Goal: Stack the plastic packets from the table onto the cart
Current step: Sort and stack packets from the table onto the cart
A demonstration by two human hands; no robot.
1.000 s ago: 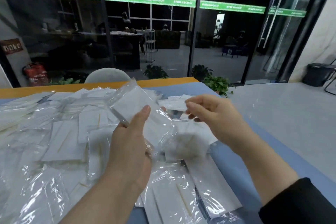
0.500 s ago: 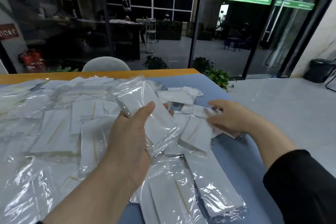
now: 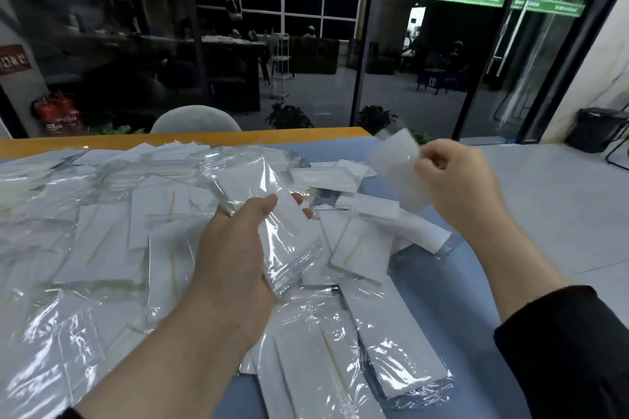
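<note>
The plastic packets point(image 3: 112, 241) lie in a loose, overlapping heap over most of the table point(image 3: 442, 299), each a clear sleeve with a white card inside. A small bundle of packets point(image 3: 272, 224) is raised off the heap in the left hand point(image 3: 235, 265), whose grip is curled round it, thumb across the top face and fingertips showing past the far edge. To the right and higher, the right hand point(image 3: 456, 187) pinches a single packet point(image 3: 396, 167) by one edge with the fingers curled tight; that packet is blurred and hangs clear of the heap. The cart is not in view, so every packet seen is either on the table or in a hand. The likely step is adding the single packet to the bundle. The risk from here is slippage: the sleeves look glossy and slick, so a growing bundle held from one side could fan out and shed packets back onto the heap. The single packet, held only at its edge, could flop or fold as it meets the bundle and land crooked. Behind the table stand a grey chair back point(image 3: 195, 119), potted plants point(image 3: 289, 116) and a dark glass wall point(image 3: 272, 44).
</note>
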